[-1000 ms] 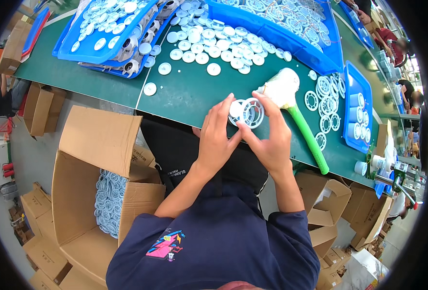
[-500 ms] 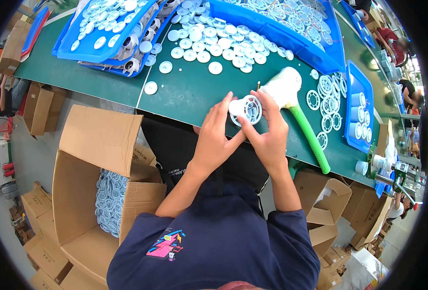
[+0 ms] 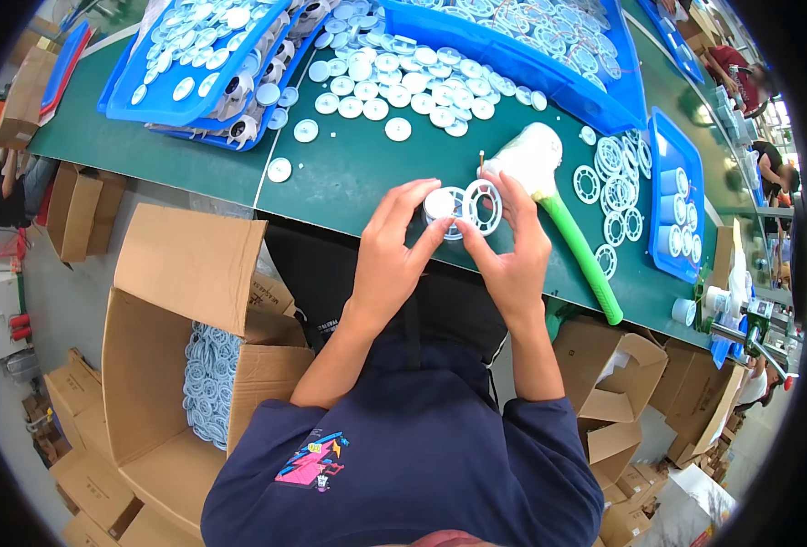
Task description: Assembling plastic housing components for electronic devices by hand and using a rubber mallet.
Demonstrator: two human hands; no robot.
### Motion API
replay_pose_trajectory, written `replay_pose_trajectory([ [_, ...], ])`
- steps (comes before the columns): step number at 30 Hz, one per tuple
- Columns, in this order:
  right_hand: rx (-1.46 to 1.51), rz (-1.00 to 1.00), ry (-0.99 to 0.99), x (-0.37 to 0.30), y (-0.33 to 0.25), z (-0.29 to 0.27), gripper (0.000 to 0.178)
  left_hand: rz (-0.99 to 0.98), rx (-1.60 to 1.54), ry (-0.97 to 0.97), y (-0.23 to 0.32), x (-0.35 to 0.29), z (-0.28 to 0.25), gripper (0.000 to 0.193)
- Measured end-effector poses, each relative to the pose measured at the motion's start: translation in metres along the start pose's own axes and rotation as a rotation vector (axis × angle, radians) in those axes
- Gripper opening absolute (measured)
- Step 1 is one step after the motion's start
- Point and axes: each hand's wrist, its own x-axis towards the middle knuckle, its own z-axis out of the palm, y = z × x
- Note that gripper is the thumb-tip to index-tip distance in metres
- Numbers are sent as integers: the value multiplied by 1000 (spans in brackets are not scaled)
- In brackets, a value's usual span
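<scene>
Over the front edge of the green table, my left hand (image 3: pixel 385 251) is closed on a white round plastic piece (image 3: pixel 439 204), cylinder-like, with a pale spoked ring beside or behind it. My right hand (image 3: pixel 519 260) grips another pale blue-white spoked ring (image 3: pixel 484 208) by its edge, between thumb and fingers. The two pieces are side by side, and both thumbs come close together under them. Whether the pieces touch cannot be made out. Just beyond my right fingers lies a mallet (image 3: pixel 586 260) with a green handle and a white-wrapped head.
Loose spoked rings (image 3: pixel 619 193) lie right of the mallet, near a blue tray (image 3: pixel 656 182) of white cylinders. Many round discs (image 3: pixel 398 129) spread across the table's far side, between stacked blue trays (image 3: pixel 162 111) and a blue bin (image 3: pixel 522 68). An open carton (image 3: pixel 148 392) stands lower left.
The spoked ring in my right hand has come apart from the left hand's piece and turned its face more toward me. My hands have spread slightly.
</scene>
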Motion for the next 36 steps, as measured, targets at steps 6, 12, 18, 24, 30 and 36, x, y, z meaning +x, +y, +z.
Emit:
replay_pose_trajectory([
  [6,-11,11,26,-6,3,-6,68,129,68,-15,-2,1,2,44],
  [12,-92,-98,-43,-1,-6,-4,71,64,53,-66,-7,-7,4,70],
  [18,-156,-193,-141,15,-11,5,72,70,104,-2,-17,-13,17,86],
  [24,-105,-216,-342,27,-6,-5,73,94,149,20,-21,-15,13,87],
  [30,-49,-188,-431,29,-1,-14,72,142,71,-118,-17,-5,7,91],
  [36,-16,-224,-442,28,-2,-15,71,142,155,-65,-17,-9,9,93],
])
